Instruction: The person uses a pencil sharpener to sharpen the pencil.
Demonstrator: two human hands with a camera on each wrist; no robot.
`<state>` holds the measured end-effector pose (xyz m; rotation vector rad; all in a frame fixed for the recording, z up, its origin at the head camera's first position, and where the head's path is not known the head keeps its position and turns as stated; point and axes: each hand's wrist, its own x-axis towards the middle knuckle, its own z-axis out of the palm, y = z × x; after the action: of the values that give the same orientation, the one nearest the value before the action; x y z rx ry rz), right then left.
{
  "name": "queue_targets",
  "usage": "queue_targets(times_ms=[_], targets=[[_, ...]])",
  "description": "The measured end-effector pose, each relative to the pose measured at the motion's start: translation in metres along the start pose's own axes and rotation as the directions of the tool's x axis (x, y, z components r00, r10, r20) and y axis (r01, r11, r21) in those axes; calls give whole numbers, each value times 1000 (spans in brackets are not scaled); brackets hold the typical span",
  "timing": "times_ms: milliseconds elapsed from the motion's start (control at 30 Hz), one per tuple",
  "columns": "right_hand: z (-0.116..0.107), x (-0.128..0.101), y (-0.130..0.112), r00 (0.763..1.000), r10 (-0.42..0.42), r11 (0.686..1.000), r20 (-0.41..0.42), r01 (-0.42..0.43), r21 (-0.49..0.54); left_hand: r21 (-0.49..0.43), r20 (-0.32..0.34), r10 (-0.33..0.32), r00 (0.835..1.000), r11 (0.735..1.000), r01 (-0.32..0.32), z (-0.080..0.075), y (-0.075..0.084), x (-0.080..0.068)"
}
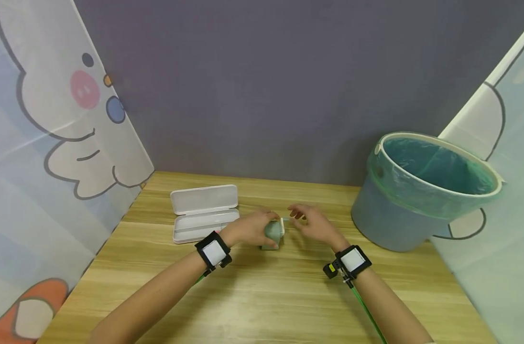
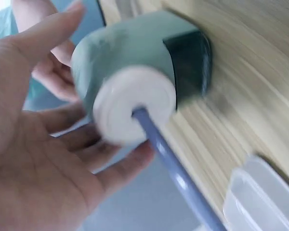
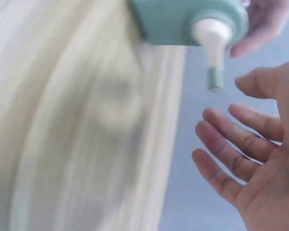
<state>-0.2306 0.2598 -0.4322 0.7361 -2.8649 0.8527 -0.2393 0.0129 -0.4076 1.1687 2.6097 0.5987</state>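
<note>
In the middle of the head view, the left hand (image 1: 249,229) wraps around a green sharpener (image 1: 273,232) on the table (image 1: 262,296); a blue pencil (image 2: 176,173) sticks out; the right hand (image 1: 315,223) spreads loose beside the crank (image 3: 213,53), touching nothing; a weak hold could let the sharpener slide.

On the light wooden tabletop (image 1: 262,296), the left hand (image 1: 249,229) curls over a small pale green, rounded plastic sharpener (image 1: 274,234) near the middle, while the right hand (image 1: 315,223) hovers just beside it with fingers loosely spread. A white plastic pencil case (image 1: 203,212), lid open, lies towards the far left edge, just beside the left hand. A grey-blue round bin with a green liner (image 1: 421,191) stands at the far right corner.
</note>
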Motion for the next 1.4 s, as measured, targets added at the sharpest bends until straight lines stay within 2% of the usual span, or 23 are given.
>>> queue_targets(times_ms=[100,267,500,667,800,1033,1167,1400], targets=[[9,3,2,999,-46,996,24,47,-70,58,37,-49,998,997,47,5,6,11],[16,5,1,994,-109,985,-4,107,-137,108,48,-136,990,986,130,11,15,21],[16,5,0,991,-136,965,-16,128,-228,76,54,-242,969,968,238,6,24,27],[19,6,2,982,-185,930,26,184,-318,66,70,-283,957,958,278,3,21,29],[21,4,2,980,-188,919,62,198,-341,94,83,-283,956,957,275,3,18,30],[24,-1,6,977,-201,923,72,213,-321,110,64,-229,971,969,221,8,17,32],[26,-4,8,975,-213,923,57,220,-315,125,64,-216,974,970,207,10,19,33],[29,-7,10,970,-228,919,81,242,-310,156,82,-229,970,964,215,12,21,32]])
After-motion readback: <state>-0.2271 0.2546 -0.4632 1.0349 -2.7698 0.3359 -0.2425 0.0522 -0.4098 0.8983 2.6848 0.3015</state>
